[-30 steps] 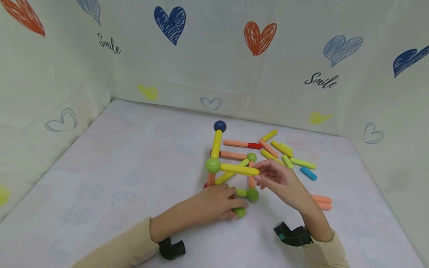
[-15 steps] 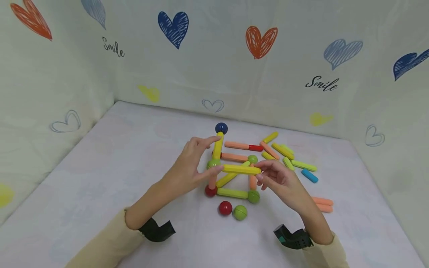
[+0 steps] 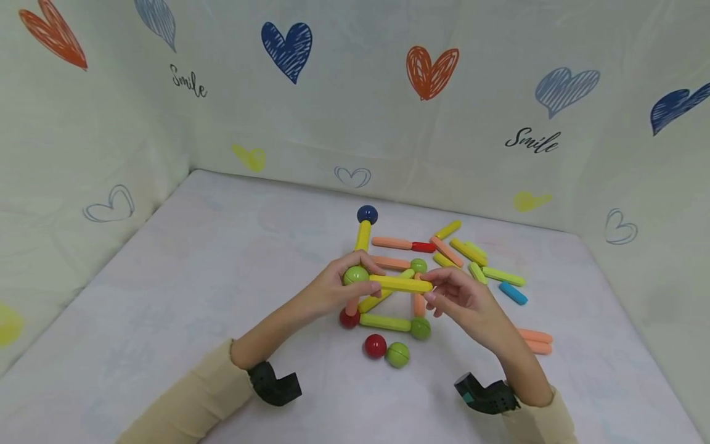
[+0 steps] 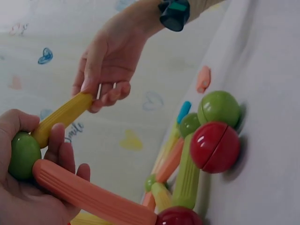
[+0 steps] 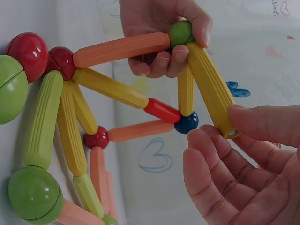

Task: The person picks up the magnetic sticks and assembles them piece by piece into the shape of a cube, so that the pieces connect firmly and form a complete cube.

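My left hand (image 3: 318, 296) holds the upper green ball (image 3: 355, 275) of a frame of toy building sticks and balls, fingers and thumb curled round it. From this ball a yellow stick (image 3: 405, 284) reaches right, and my right hand (image 3: 468, 305) pinches its free end between thumb and fingers. A salmon stick (image 5: 122, 49) joins the held ball to a red ball (image 3: 349, 318) at the base. Another yellow stick (image 3: 363, 235) leads from the held ball to a dark blue ball (image 3: 367, 214). The base has a light green stick (image 3: 385, 322) ending at a green ball (image 3: 420, 328).
A loose red ball (image 3: 375, 346) and a loose green ball (image 3: 397, 355) lie in front of the frame. Several loose sticks lie behind my right hand, among them a short blue stick (image 3: 513, 293). Two salmon sticks (image 3: 535, 340) lie beside my right wrist.
My left hand has left the loose balls at the front, risen to the upright yellow stick, then come down round the green ball. The right hand keeps pinching the yellow stick's end.
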`<act>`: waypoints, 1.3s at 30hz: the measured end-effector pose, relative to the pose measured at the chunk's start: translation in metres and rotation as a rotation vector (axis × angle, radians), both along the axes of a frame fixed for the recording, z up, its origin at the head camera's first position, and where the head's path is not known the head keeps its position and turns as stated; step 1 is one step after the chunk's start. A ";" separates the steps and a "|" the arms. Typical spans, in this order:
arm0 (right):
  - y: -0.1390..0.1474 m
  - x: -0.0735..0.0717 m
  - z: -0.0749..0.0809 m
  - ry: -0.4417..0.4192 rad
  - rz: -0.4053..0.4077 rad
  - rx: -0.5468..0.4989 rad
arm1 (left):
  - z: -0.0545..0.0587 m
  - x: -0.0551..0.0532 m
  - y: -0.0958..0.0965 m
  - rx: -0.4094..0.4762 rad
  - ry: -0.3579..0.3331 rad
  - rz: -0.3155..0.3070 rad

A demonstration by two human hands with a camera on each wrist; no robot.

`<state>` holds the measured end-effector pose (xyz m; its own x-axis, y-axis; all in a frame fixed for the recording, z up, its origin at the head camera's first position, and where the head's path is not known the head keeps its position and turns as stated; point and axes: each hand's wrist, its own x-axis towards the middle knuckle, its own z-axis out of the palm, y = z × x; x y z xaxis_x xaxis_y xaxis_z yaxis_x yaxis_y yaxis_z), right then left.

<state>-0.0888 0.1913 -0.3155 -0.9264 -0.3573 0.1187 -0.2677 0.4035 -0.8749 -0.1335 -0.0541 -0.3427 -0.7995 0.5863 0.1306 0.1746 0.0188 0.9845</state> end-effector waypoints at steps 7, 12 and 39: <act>0.007 -0.002 -0.002 -0.062 0.060 0.092 | 0.000 0.003 0.002 0.037 -0.008 0.030; 0.004 -0.004 -0.013 -0.175 0.270 0.394 | -0.001 0.002 0.002 0.026 0.003 0.038; 0.032 -0.001 0.005 0.012 0.078 0.274 | -0.004 0.002 0.001 0.049 0.001 0.030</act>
